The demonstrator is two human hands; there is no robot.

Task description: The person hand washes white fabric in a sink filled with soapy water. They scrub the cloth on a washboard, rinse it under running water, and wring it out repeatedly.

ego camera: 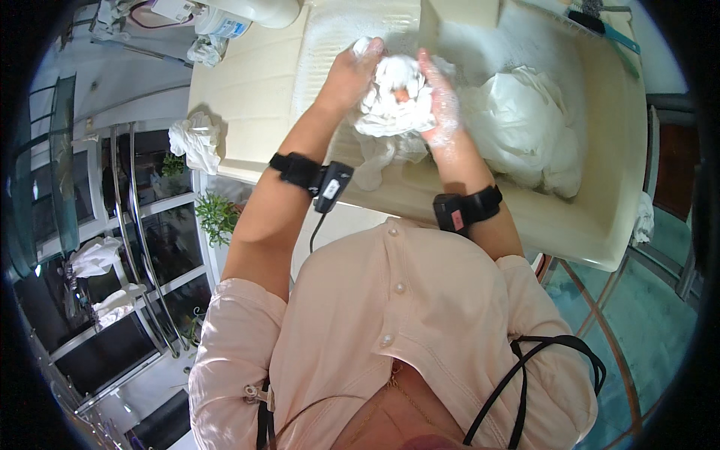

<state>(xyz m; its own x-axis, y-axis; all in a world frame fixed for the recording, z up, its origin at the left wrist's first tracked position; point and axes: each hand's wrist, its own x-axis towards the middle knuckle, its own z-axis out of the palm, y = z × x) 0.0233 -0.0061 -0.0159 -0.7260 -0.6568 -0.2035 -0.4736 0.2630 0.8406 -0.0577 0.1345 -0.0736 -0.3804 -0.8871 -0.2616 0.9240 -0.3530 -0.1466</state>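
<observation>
Between my two hands is a bunched, wet white cloth (394,115), held up over the ribbed washboard side of a cream laundry sink (610,169). My left hand (354,76) grips its left side, with a fold of cloth at the thumb. Suds cover my right hand (442,104), which holds the right side of the bundle. A fingertip shows through the folds in the middle; other fingers are hidden. Below the bundle, more thin wet white cloth (388,154) lies on the washboard. To the right, a large puffed-up white cloth (523,124) rests in the sudsy basin.
A brush with a teal handle (619,38) lies at the basin's far right rim. On the left counter (247,95) are a crumpled white cloth (195,142) and a white tub (222,22). A green plant (216,216) stands below the counter. Cables hang from my forearm bands.
</observation>
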